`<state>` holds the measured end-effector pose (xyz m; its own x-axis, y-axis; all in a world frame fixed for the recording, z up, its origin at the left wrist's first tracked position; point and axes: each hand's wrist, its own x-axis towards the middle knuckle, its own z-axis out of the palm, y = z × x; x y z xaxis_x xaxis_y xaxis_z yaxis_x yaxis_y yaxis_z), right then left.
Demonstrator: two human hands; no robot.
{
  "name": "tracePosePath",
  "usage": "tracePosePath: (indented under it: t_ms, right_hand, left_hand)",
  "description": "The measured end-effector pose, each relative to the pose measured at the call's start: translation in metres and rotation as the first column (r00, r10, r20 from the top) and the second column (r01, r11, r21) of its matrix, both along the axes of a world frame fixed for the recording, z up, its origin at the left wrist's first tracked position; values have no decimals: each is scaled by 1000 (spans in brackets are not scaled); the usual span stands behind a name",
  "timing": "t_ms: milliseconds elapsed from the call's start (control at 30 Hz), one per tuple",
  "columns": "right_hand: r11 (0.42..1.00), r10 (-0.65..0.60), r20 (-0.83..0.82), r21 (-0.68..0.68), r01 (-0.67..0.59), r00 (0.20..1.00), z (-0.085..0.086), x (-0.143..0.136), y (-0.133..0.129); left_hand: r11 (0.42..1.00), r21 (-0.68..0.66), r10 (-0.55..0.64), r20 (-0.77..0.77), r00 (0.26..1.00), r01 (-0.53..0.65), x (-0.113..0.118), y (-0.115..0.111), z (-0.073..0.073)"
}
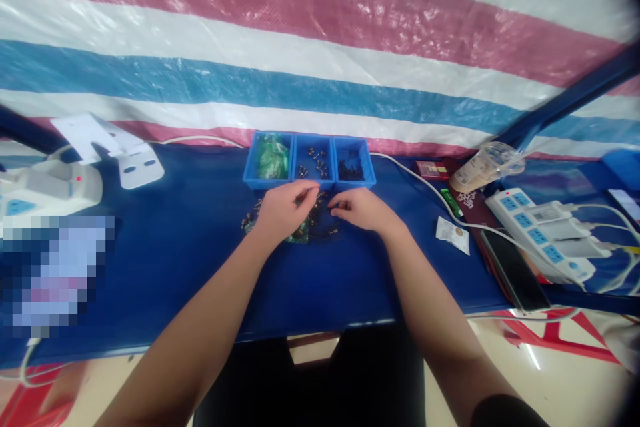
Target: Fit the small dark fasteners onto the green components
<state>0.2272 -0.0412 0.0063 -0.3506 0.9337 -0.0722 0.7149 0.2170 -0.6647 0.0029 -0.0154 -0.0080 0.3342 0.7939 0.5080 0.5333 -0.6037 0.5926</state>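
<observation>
Three blue bins stand joined in a row at the back of the blue table. A green plastic bag (273,157) fills the left bin, small metal parts (321,167) lie in the middle one, and dark small parts (351,171) in the right one. In front of the bins is a loose pile of small dark and brassy parts (327,230). My left hand (286,208) is over the pile, thumb and fingers pinched together; what they hold is too small to name. Just right of the pile, my right hand (361,208) has its fingers curled and close together, their contents unclear.
At right are a plastic cup (481,168), a red box (433,170), a small white packet (453,235), a phone (515,270) and a power strip (537,230). At left stand a white stand (141,165), another power strip (55,187) and a pixelated device (63,270).
</observation>
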Motion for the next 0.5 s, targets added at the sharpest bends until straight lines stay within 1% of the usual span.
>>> tracePosePath:
  t_ms: [100,200,300,367,400,500]
  right_hand:
    - [1000,6,-32,31,-5,999,1,0,0]
    - [996,-48,-166,63,59,985,5,-2,-2]
    - [978,-74,-284,168,125,956,9,-7,-4]
    - [963,-55,-319,232,135,946,9,-10,-4]
    - [960,-50,-332,244,137,942,8,-11,-4]
    - [961,-69,-380,222,163,922,4,-14,-4]
  left_hand:
    - [1000,-9,-11,5,1000,11,0,-1,1]
    - [997,-33,-74,16,997,74,-1,-1,2]
    - [987,-57,-149,11,989,149,-1,-1,1]
    - [987,-53,-151,2,989,151,-1,0,0]
    - [989,-43,-142,1,990,142,-1,0,0]
    - [992,-23,-123,1,992,123,-1,0,0]
